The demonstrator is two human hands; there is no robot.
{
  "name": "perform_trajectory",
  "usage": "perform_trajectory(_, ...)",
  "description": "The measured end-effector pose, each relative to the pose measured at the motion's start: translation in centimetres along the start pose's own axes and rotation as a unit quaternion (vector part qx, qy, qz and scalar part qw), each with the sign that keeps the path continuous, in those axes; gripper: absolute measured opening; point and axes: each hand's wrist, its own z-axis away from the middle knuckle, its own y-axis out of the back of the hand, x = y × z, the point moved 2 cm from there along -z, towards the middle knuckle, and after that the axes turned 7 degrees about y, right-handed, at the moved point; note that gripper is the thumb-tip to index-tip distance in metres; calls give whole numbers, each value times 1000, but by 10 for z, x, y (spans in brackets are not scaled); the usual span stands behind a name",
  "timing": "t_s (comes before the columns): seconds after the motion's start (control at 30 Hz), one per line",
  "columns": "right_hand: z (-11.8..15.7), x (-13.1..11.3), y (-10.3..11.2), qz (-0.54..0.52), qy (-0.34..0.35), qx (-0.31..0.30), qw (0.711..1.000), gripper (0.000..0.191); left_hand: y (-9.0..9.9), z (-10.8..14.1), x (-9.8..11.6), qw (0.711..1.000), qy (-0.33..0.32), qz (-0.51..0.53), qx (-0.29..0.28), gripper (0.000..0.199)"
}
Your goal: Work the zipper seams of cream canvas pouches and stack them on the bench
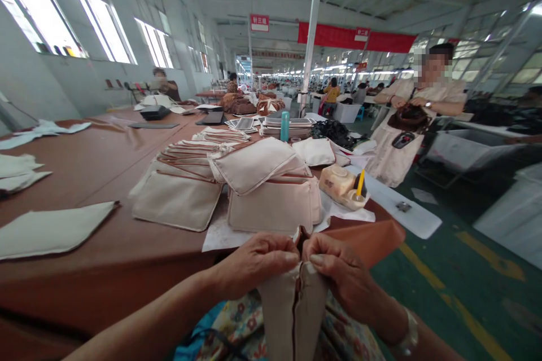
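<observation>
While I watch from my remote station through the head camera, my left hand (254, 262) and right hand (341, 271) are raised just beyond the near edge of the desk (84, 248), pressed close together. Both pinch the top of a canvas pouch (292, 316), with the thumbs and fingertips gripping the cloth on either side of a brown-edged seam that runs down its middle. The pouch hangs upright below my hands, over floral fabric (241, 321) just off the near edge of the desk, and its lower end runs out of view.

Farther onto the desk, directly ahead, two heaps of similar pouches (175, 197) (271, 206) lie on white paper (222, 240), with brown trim showing along their edges. Flat pale pouches (51, 231) lie separately toward the left side of the desk. Beyond the heaps, near the middle of the desk, stands a teal bottle (284, 126) beside a stack of trays (283, 127). Toward the desk's right edge sits a plastic tub (336, 181) with a yellow-handled brush (360, 182) upright in it.

Past that right edge, a standing co-worker (406, 141) in a pale apron has both hands on a dark brown bag (409, 117).
</observation>
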Motion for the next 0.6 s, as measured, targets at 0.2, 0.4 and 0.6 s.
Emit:
perform_trajectory(0.2,0,3,0,-46,-38,-9,998,16,-1,-2,-4,1000,7,7,-20,38)
perform_trajectory(0.4,-1,1,-2,-49,-47,-20,998,32,5,5,-6,1000,-17,-19,10,34)
perform_trajectory(0.6,-4,-2,-10,26,-69,-37,997,32,10,17,-3,962,-153,-196,114,3)
